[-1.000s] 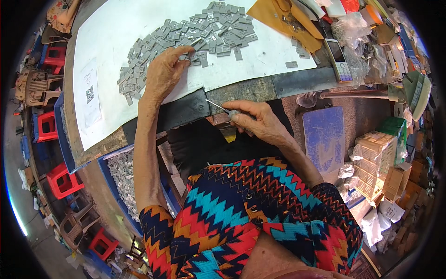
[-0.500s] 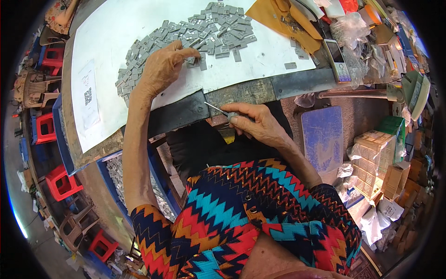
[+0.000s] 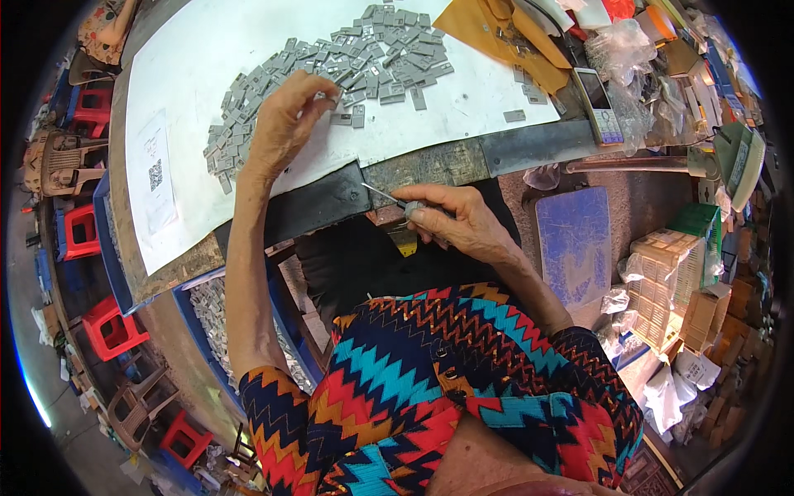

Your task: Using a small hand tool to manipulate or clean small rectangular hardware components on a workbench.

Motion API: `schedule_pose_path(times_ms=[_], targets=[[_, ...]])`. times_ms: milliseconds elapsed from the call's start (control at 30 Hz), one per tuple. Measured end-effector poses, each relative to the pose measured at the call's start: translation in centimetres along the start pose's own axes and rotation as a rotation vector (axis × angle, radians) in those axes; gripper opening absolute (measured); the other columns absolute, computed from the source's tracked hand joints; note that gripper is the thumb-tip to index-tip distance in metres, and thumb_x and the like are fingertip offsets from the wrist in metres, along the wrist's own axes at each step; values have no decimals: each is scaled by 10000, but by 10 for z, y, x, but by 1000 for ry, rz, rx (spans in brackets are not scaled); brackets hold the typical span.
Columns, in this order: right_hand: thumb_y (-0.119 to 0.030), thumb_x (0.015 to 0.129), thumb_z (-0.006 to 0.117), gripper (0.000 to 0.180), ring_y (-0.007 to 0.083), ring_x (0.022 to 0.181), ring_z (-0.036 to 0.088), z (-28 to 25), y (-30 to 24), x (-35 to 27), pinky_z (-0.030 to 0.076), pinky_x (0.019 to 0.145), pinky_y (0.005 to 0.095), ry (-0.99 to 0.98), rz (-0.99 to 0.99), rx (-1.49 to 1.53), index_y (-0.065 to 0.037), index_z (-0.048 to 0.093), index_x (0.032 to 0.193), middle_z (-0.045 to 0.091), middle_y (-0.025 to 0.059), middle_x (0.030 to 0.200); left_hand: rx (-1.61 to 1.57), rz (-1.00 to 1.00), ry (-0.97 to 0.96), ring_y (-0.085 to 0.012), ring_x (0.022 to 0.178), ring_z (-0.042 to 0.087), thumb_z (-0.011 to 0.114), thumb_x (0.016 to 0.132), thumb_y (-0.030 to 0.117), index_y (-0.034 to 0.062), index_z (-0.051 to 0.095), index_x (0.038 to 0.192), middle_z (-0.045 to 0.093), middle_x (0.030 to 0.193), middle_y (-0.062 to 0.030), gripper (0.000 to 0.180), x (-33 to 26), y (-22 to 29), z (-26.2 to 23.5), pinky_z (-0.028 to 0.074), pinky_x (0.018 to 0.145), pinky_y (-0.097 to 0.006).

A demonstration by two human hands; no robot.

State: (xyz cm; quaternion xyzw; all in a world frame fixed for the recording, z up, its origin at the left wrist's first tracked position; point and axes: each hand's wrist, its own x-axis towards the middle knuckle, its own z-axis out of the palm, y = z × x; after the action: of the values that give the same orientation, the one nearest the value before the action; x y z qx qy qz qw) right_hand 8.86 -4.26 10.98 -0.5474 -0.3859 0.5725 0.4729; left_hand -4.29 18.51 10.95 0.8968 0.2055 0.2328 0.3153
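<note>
My left hand (image 3: 285, 124) is over the white sheet (image 3: 438, 136), at the near edge of a heap of small flat grey pieces (image 3: 331, 62). Its thumb and forefinger are pinched together on what looks like one small grey piece (image 3: 337, 97), partly hidden by the fingers. Two loose grey pieces (image 3: 358, 116) lie just right of those fingertips. In my right hand (image 3: 463, 221) is a thin-shafted tool like a small screwdriver (image 3: 380, 193), its dark handle mostly covered by the fingers. The tool's tip points left, over the black strip (image 3: 322, 202) on the table's front edge.
A brown paper envelope (image 3: 480, 33) with grey pieces lies at the far right, beside a keypad phone (image 3: 597, 103) and clear plastic bags (image 3: 624, 54). Below the table's left side is a blue bin (image 3: 194, 326) of grey pieces. Red stools (image 3: 116, 326) stand further left.
My left hand has drawn slightly left, and its outstretched forefinger has curled in to a pinch. My right hand and its tool have hardly moved.
</note>
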Motion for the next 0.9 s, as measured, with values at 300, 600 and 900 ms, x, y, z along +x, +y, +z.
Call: schedule_pose_path(times_ms=[300,600,900], targets=[[-134,862,529,297,11,525,430,-6,-12,0,351,458,162,134,-143,77,-24,547,1137,525,-30,646,-1227,-398,217,-35,572,320,589,828,177,28,553,928,460,708,37,183,-30,50,10,262,495,-174],[-90,840,537,289,126,919,540,-2,-18,0,431,806,257,191,-194,-132,11,542,1112,596,101,1025,-1851,-465,104,-74,591,390,503,856,49,-67,494,1050,519,854,-113,226,-49,59,43,316,491,-181],[-84,836,539,291,133,930,546,-1,-15,-1,434,809,257,194,-190,-155,15,540,1110,597,111,1026,-1892,-509,164,-78,585,388,501,850,34,-40,438,1114,513,851,-130,281,-53,64,57,321,484,-178]])
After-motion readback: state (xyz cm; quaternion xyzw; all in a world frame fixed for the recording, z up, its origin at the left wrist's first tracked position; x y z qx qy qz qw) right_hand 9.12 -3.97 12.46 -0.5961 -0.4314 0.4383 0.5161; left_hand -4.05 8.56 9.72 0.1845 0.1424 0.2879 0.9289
